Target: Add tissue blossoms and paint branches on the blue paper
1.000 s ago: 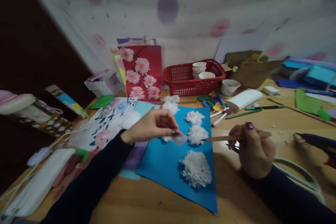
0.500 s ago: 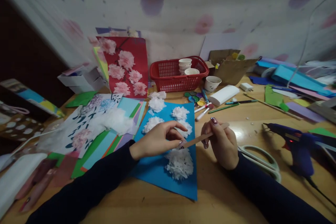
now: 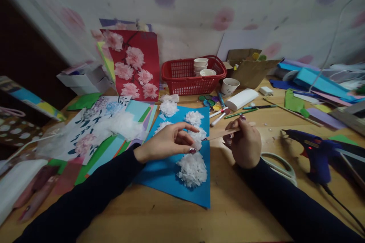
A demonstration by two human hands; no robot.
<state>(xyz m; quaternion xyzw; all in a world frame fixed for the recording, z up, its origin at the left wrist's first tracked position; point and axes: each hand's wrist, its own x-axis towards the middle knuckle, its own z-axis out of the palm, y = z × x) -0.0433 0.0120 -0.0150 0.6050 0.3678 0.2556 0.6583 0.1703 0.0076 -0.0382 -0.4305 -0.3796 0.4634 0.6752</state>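
Note:
My right hand is closed around a flat wooden craft stick. The stick points left, its far end beside the fingertips of my left hand. That left hand hovers over a blue sheet, thumb and forefinger apart. Behind and between its fingers shows a white tissue-paper flower, partly hidden; whether the fingers touch it I cannot tell. Nearer to me on the sheet sits a larger white paper flower. Another white flower lies beyond my fingers, with more along the sheet's left side.
A glue gun with a lit red light lies at the right, near pale-handled scissors. At the back stand a red basket with paper cups and a red flower picture. Coloured paper and white fluff lie left.
The craft stick has come away from my left thumb and moved up and right with my right hand. My left hand's thumb and forefinger are wider apart. The whole view has shifted slightly.

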